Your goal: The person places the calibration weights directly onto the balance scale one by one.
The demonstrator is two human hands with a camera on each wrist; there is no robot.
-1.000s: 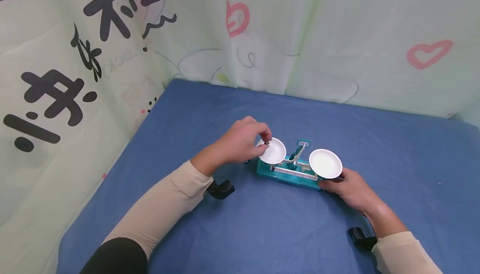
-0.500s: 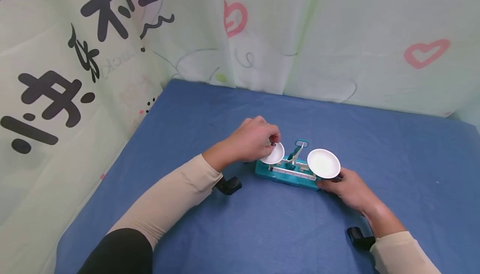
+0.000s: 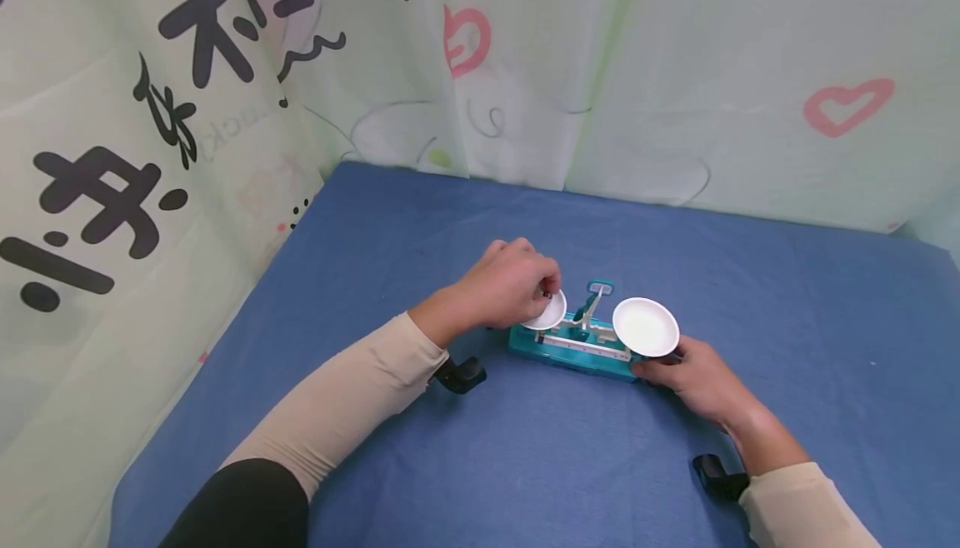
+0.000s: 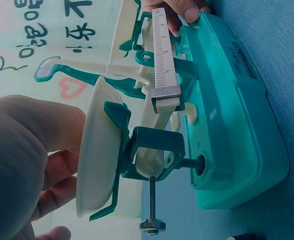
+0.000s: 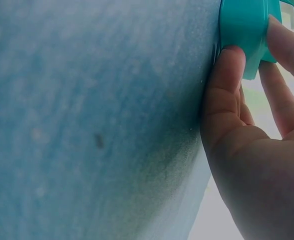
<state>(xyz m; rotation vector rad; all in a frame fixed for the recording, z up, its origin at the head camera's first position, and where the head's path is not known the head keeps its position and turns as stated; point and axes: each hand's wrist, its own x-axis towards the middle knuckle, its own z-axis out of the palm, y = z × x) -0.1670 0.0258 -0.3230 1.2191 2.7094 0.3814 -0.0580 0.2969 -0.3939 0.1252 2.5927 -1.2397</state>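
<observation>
A toy balance scale (image 3: 573, 356) with a teal base, a white ruled beam and two white pans stands on the blue cloth. Over the left pan (image 4: 99, 150), my left hand (image 3: 510, 286) pinches a small dark object (image 3: 547, 295), mostly covered by the fingers; its kind cannot be made out. In the left wrist view, the pan hides those fingertips. My right hand (image 3: 708, 381) grips the right end of the teal base (image 5: 244, 30), thumb on the near side and fingers beyond it. Nothing is visible in the right pan (image 3: 646, 327).
Blue cloth (image 3: 525, 465) covers the table. Pale printed curtains (image 3: 675, 73) rise behind it and at the left. A small dark item (image 4: 241, 237) lies by the scale's left end, cut off by the frame edge.
My left hand has moved right and slightly down over the left pan, with the small dark object between its fingers. The right hand keeps its grip on the base.
</observation>
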